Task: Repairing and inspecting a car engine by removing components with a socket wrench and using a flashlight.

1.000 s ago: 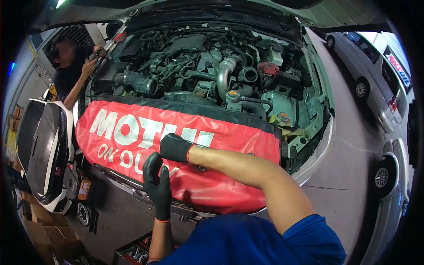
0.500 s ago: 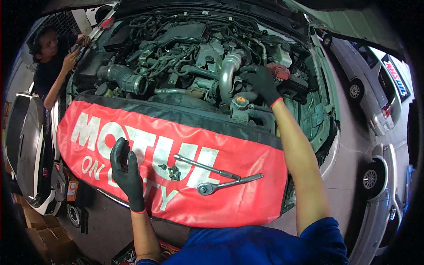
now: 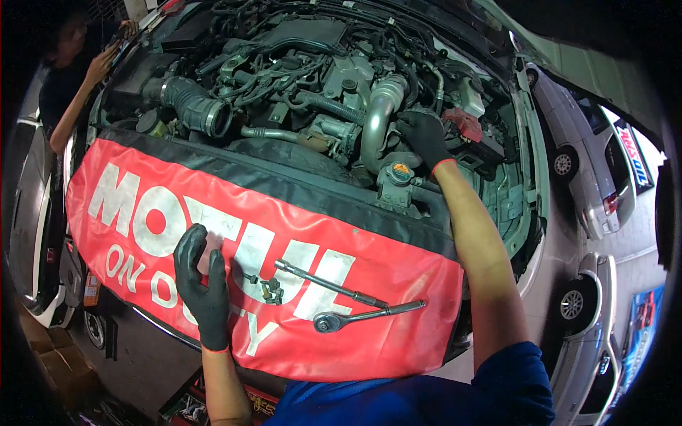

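Your right hand (image 3: 426, 138) is beside the curved silver pipe (image 3: 375, 131), its grip impossible to tell; your left hand (image 3: 202, 287) hovers, fingers parted, over the red cover (image 3: 405, 348), likely padding beneath that ratchet (image 3: 387, 311).

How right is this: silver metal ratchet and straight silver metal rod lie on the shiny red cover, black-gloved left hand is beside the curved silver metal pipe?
Wrong hand: the head view shows the black-gloved right hand beside the curved silver metal pipe, not the left hand. The silver metal ratchet and straight silver metal rod do lie on the shiny red cover.
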A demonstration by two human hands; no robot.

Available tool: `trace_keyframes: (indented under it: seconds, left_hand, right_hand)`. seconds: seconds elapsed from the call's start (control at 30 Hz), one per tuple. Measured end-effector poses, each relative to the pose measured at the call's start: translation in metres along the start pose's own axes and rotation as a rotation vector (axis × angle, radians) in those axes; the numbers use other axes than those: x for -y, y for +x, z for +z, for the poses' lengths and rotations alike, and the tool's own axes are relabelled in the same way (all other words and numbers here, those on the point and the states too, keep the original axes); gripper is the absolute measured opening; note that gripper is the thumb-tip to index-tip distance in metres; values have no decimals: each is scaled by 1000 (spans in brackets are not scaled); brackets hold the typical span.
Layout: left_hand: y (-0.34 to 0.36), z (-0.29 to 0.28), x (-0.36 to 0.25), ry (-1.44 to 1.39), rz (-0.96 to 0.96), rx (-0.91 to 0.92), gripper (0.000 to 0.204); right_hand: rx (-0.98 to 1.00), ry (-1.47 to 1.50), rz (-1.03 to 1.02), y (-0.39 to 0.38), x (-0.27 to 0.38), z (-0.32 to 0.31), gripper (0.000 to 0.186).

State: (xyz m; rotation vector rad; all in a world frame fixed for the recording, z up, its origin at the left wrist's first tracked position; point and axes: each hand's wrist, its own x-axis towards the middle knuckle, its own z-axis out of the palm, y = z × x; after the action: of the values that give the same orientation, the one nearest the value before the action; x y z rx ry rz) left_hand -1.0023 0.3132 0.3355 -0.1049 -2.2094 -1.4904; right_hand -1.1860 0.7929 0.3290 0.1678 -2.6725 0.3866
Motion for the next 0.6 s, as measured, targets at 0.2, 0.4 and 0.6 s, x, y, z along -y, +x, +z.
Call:
trace_keyframes:
  seconds: [0.2,0.4,0.6]
  left_hand:
    - [2,-2,-3,31,30,31,39]
    - [1,0,-4,-35,-6,-13,34]
    - [2,-1,-4,-17,-3,0,35]
  right_hand:
    - [106,-33,-149,15,-15,-4,26]
    - [145,-13,-190,28,-16,-1,20]
    - [108,-155,-68,19,8,-6,23]
